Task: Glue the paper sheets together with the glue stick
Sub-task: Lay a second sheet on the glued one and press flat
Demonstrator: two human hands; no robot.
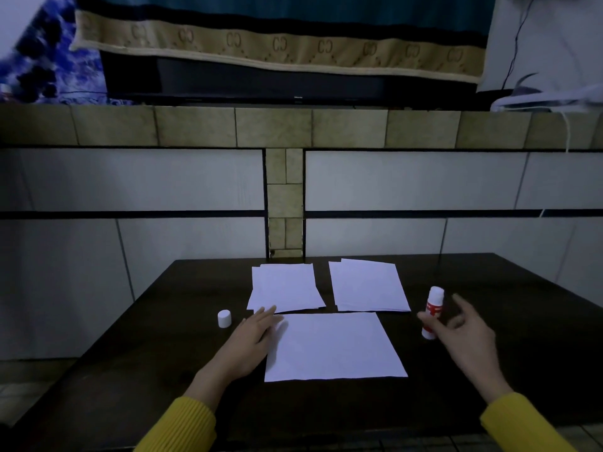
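A small round white cap (224, 318) stands on the dark bench (137, 347), left of the left hand (253, 337), whose straight fingers (266, 316) lie flat on the smooth single sheet (336, 347). Beyond the fingertips lie two paper stacks (287, 288). The right hand (463, 334), fingers spread, is at the upright red-and-white glue stick (433, 311); grip unclear.

Matt white paper sheets (332, 347) lie on a dark, faintly glossy wooden table (156, 363).

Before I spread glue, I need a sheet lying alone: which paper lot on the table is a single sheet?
The near sheet, touched by the left hand. The far-left pile and far-right pile show offset edges of several sheets.
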